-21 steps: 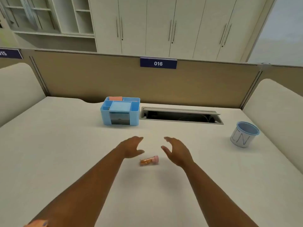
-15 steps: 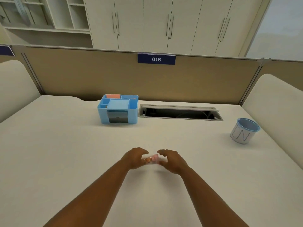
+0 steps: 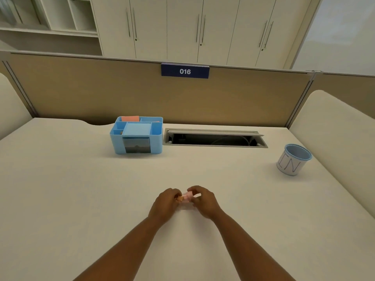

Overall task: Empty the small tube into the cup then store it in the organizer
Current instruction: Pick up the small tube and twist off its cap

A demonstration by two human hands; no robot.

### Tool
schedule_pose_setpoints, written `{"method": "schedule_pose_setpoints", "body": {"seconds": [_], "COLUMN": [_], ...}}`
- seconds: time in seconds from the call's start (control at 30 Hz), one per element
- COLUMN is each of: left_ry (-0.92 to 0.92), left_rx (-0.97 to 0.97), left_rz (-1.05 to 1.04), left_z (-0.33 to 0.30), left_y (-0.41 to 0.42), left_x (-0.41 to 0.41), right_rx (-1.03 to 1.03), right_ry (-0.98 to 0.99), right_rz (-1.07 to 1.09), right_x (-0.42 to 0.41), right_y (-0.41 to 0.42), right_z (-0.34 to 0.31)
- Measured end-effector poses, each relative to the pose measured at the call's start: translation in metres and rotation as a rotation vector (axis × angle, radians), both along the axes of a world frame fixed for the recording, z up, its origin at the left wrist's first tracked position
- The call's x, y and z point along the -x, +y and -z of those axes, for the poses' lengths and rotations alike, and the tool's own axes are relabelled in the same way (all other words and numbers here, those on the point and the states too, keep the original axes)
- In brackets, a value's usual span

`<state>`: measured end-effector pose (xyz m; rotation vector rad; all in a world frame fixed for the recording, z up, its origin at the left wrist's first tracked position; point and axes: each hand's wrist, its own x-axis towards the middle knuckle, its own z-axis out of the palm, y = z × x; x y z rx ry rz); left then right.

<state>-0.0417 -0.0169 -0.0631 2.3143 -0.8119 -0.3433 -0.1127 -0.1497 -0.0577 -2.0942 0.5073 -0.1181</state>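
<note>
A small clear tube (image 3: 186, 197) with orange contents and a pink cap lies sideways between my two hands, just above the white desk at centre. My left hand (image 3: 165, 202) grips its orange end. My right hand (image 3: 203, 200) closes its fingers on the pink cap end. Most of the tube is hidden by my fingers. The white cup (image 3: 293, 162) with a blue rim stands empty-looking at the far right. The blue organizer (image 3: 138, 135) sits at the back, left of centre, with several compartments and a small drawer.
An open cable slot (image 3: 215, 137) is set into the desk right of the organizer. A tan partition (image 3: 142, 94) with a "016" label closes the back. Padded side panels flank the desk on both sides.
Both hands came together from either side of the lying tube, closed on its two ends and lifted it slightly.
</note>
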Motion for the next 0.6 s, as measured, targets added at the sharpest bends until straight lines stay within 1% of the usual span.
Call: {"method": "schedule_pose_setpoints", "body": {"seconds": [0.07, 0.1, 0.17, 0.3, 0.5, 0.6], "left_ry": [0.049, 0.061, 0.066, 0.026, -0.156, -0.215], "left_rx": [0.049, 0.056, 0.075, 0.182, 0.161, 0.165], "left_rz": [0.051, 0.085, 0.132, 0.136, 0.062, 0.036], "left_z": [-0.003, -0.005, -0.01, -0.023, -0.034, -0.038], "left_y": [-0.002, -0.004, -0.01, -0.02, -0.028, -0.033], "left_x": [-0.002, -0.001, 0.001, 0.006, 0.005, 0.007], "right_rx": [-0.18, -0.227, -0.254, -0.291, -0.111, -0.06], "right_ry": [-0.048, -0.069, -0.096, -0.131, -0.143, -0.152], "right_rz": [0.039, 0.053, 0.067, 0.131, 0.088, 0.095], "right_x": [-0.002, -0.002, -0.004, -0.005, -0.004, -0.001], "right_y": [0.0, -0.001, -0.003, -0.01, -0.013, -0.014], "right_z": [-0.01, -0.016, -0.026, -0.047, -0.064, -0.068]}}
